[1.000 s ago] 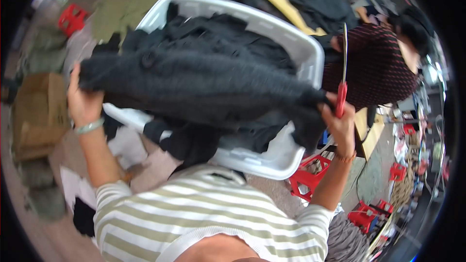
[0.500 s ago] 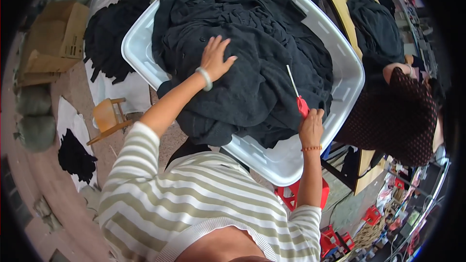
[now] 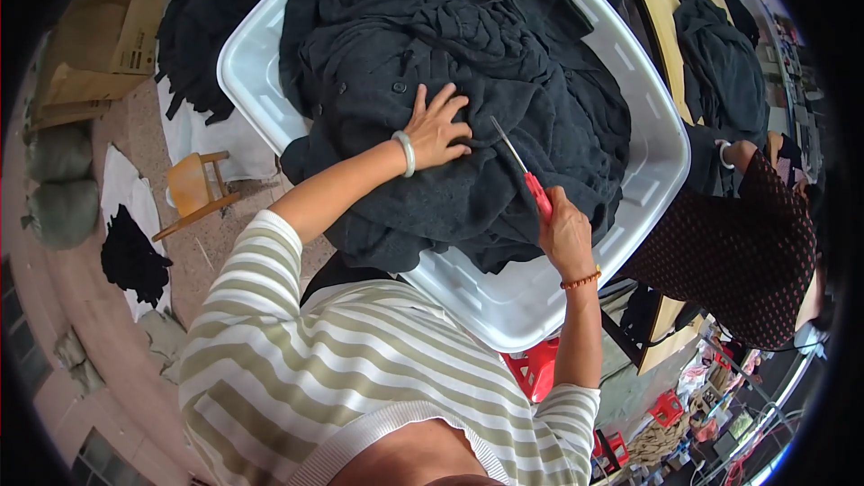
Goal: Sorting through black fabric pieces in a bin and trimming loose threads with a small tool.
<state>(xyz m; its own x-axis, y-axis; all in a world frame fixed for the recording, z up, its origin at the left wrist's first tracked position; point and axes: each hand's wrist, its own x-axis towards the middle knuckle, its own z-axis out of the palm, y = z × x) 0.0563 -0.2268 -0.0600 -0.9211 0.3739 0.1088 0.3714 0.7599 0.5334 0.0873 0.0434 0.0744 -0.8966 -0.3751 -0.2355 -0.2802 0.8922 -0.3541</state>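
Note:
A heap of dark garments (image 3: pixel 396 207), with buttons showing on one of them, fills a large white plastic tub (image 3: pixel 661 162) in front of me. My left hand (image 3: pixel 436 130) lies on the heap with its fingers spread, pressing on the dark fabric. In my right hand (image 3: pixel 567 229), at the tub's near right side, is a red-handled tool (image 3: pixel 537 196) with a long, slim metal shaft. Its tip lies over the cloth just right of my left fingers. My grip hides the end of the handle, so its exact kind does not show.
To the left are a small wooden stool (image 3: pixel 191 187), a cardboard box (image 3: pixel 112 31) and dark cloth (image 3: pixel 135 255) on a white sheet. Another person in a dotted dark top (image 3: pixel 733 247) is close by on the right, beside a wooden table (image 3: pixel 661 13). A red stool (image 3: pixel 535 369) stands under the tub.
My left hand has slid right across the garments, fingers spreading wider. My right hand has shifted slightly left, bringing the tool's tip nearer to it.

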